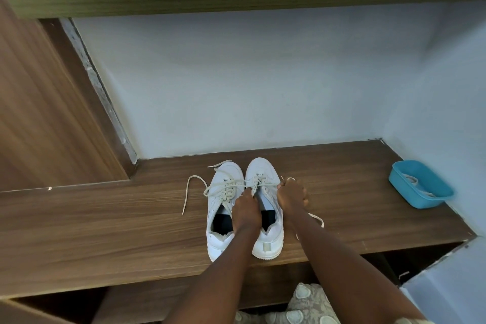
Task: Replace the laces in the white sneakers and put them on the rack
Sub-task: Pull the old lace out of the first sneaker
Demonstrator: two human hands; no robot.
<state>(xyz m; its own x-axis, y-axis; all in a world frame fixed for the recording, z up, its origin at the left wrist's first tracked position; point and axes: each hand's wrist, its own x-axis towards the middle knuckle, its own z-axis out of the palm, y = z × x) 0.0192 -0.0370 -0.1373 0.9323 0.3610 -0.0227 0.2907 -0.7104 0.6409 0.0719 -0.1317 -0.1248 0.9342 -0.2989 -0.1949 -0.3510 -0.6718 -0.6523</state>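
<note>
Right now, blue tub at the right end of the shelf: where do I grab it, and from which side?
Pinch the blue tub by its left rim, coming from the left and above. Its right side sits close to the wall, and the laces lie low inside, so that rim looks free to grip.

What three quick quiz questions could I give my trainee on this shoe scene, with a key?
1. True or false: the blue tub is empty.
2. Which hand is off to the side of the shoes, gripping a lace? A) left hand B) right hand
3. Fill in: the toes of the sneakers point toward the ____.
Key: 1 false, laces lie in it; 2 B; 3 wall.
</note>
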